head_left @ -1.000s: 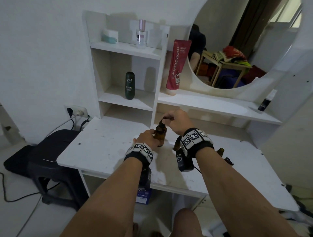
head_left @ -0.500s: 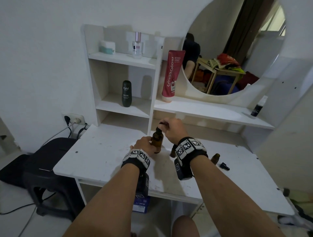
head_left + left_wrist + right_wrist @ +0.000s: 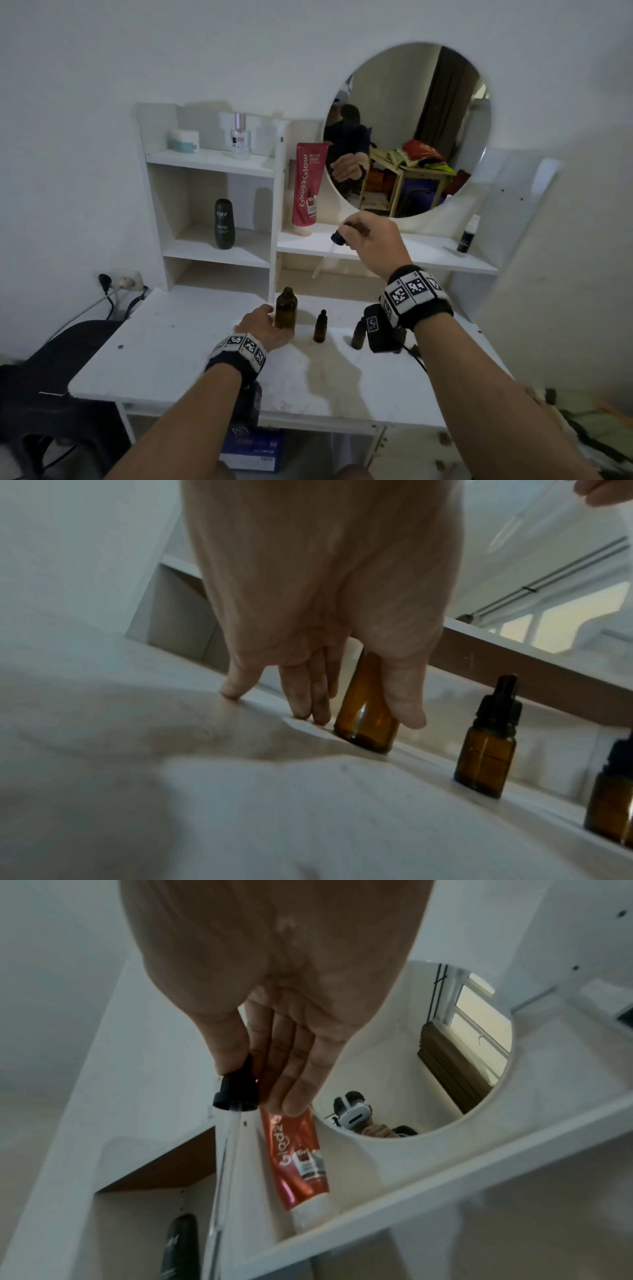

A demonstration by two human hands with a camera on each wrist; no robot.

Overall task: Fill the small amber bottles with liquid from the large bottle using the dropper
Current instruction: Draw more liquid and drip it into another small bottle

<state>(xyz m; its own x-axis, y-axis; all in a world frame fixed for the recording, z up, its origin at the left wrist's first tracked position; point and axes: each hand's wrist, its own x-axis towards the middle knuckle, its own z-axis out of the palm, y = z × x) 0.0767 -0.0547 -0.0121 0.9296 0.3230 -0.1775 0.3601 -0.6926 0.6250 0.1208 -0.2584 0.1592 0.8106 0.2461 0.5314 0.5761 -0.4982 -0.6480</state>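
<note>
The large amber bottle (image 3: 286, 310) stands uncapped on the white desk (image 3: 178, 346). My left hand (image 3: 270, 323) holds its lower body, thumb (image 3: 405, 696) on one side and fingers (image 3: 306, 693) on the other, tips down at the desk. My right hand (image 3: 347, 233) is raised above and to the right of it. It pinches the black cap (image 3: 236, 1089) of the dropper (image 3: 337, 238), whose glass pipette (image 3: 221, 1177) slants down to the left in the air. A small capped amber bottle (image 3: 320, 328) stands right of the large one. Another small bottle (image 3: 357, 335) is partly hidden by my right wrist camera.
Behind the desk are white shelves (image 3: 219, 251) with a dark green bottle (image 3: 224, 224), a red tube (image 3: 306, 188) and a round mirror (image 3: 411, 130). A small dark spray bottle (image 3: 467, 236) stands on the right shelf. A black stool (image 3: 58, 370) sits at the left.
My right hand has pulled the dropper out of the large bottle and lifted it up and to the right. My left hand stays on the bottle. The head view has tilted upward.
</note>
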